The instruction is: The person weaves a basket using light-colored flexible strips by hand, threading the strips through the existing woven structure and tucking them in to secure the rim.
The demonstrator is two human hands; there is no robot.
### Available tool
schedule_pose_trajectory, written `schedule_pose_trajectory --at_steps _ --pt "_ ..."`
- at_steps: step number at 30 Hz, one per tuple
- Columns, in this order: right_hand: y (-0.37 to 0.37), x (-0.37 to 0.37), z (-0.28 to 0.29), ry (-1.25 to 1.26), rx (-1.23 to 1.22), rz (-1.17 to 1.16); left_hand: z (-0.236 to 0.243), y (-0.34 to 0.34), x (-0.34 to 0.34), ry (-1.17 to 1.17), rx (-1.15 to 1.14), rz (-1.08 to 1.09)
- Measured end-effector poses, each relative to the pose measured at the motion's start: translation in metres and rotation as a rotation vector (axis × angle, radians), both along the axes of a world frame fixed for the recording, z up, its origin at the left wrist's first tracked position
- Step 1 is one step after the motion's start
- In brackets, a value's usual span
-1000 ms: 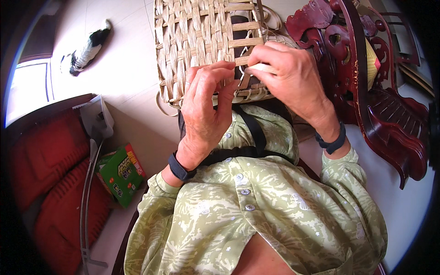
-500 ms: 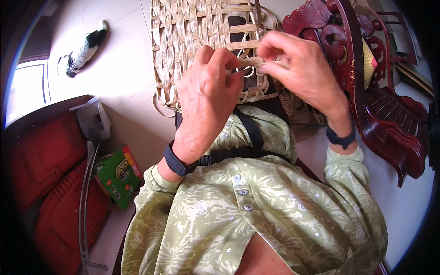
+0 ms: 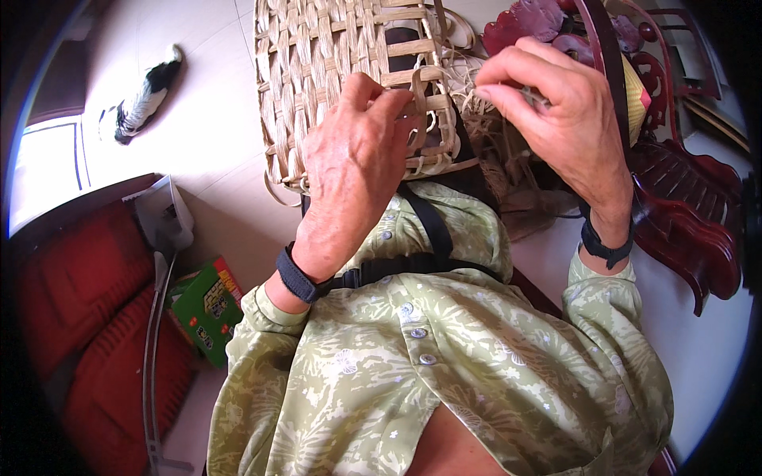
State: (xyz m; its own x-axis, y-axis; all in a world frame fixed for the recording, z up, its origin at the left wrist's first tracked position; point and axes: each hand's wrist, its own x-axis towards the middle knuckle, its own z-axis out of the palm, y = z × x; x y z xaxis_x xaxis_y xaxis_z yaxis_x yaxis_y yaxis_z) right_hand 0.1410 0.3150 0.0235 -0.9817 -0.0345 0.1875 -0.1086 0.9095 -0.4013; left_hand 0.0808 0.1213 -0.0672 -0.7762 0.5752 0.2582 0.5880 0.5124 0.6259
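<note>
A pale woven basket panel (image 3: 302,55) of flat fibre strips lies ahead of me, with a partly open section along its right side. My left hand (image 3: 353,159) is over its lower middle, fingers curled and pinched on a strip (image 3: 422,83) beside that open section; the fingertips are partly hidden. My right hand (image 3: 563,119) is raised just right of the panel, thumb and forefinger drawn together in front of loose straw-coloured fibres (image 3: 500,186). What lies in that pinch is too small to make out.
A black-and-white animal (image 3: 147,91) lies on the tiled floor (image 3: 210,135) at upper left. Red padded cushions (image 3: 91,278), a green box (image 3: 198,317) and a grey metal stand (image 3: 159,285) are at left. A dark red carved wooden chair (image 3: 683,230) stands close on the right.
My right hand has moved right and up, away from the panel. My left hand has shifted slightly up and left, and a strip now stands bent up beside its fingers.
</note>
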Motion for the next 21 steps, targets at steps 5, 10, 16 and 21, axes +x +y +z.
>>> schedule_pose_trajectory --at_steps 5,10,16,21 --pt "-0.003 -0.012 0.017 0.078 0.000 0.025 0.003 0.001 -0.005 0.008 -0.035 0.021" --pt "0.003 -0.009 0.017 -0.025 -0.067 0.084 0.004 0.004 -0.004 0.029 -0.030 0.050" --pt "0.013 -0.021 -0.015 -0.281 -0.573 -0.010 0.003 0.003 -0.017 0.178 0.014 -0.105" --pt "-0.005 -0.033 -0.050 -0.127 -0.162 0.168 0.003 0.003 -0.026 0.311 -0.140 -0.219"
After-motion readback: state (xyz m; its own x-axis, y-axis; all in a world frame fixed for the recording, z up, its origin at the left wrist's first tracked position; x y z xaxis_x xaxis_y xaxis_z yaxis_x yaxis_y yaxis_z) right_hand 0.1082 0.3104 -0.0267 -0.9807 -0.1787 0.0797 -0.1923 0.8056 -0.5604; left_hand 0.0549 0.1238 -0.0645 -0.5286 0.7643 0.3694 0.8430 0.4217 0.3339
